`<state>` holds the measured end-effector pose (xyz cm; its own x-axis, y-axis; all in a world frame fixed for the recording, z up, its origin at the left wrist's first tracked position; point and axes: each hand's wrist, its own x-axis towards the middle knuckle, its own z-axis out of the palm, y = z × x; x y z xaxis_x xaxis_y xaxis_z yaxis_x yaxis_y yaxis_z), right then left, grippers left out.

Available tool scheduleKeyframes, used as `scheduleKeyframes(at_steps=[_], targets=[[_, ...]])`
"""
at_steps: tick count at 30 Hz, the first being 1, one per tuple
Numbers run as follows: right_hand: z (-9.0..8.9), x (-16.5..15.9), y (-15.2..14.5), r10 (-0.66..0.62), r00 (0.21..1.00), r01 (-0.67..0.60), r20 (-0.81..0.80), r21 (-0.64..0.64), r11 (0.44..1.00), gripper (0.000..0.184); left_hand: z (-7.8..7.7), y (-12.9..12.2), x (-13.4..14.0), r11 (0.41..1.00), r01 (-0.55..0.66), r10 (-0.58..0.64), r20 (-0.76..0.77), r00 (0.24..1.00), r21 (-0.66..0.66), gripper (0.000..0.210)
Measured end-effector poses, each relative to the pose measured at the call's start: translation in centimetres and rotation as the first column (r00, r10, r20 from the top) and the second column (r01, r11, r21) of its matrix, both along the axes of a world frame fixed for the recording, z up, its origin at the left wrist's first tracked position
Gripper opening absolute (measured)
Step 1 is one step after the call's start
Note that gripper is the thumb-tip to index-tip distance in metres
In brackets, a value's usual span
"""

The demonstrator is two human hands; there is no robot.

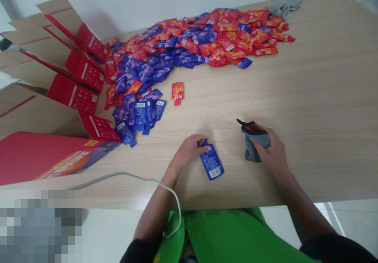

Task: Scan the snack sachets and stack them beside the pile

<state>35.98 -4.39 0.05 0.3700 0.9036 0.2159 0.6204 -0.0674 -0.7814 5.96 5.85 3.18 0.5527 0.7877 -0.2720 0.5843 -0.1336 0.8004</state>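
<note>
Presumably pairing: left hand (190, 149) pinches blue sachet (212, 162); right hand (274, 149) (at 2 o'clock) grips gray pouch (251, 151); alignment seems needed next.

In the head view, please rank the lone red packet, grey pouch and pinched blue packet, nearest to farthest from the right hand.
1. Grey pouch: in the right hand.
2. Blue packet: leftward, in the left hand.
3. Lone red packet: farther left and forward.
</note>
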Motion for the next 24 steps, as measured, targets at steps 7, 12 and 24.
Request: scheduleKeyframes(at_steps=[7, 12, 24], targets=[[-0.1, 0.1, 0.0, 0.001, 1.000, -0.001, -0.003, -0.006, 1.000, 0.046, 4.7, -1.4, -0.4, 0.982, -0.061, 0.005, 0.299, 0.954, 0.177, 0.016], [0.2, 0.0, -0.1, 0.009, 1.000, -0.009, -0.007, -0.014, 1.000, 0.046, 5.4, -4.8, -1.7, 0.880, 0.181, -0.288, 0.190, 0.938, 0.439, 0.024], [2.0, 0.2, 1.1, -0.010, 0.997, 0.008, 0.077, 0.032, 0.999, 0.047, -1.3, -12.3, -4.0, 0.674, 0.243, -0.283, -0.060, 0.957, 0.698, 0.037]])
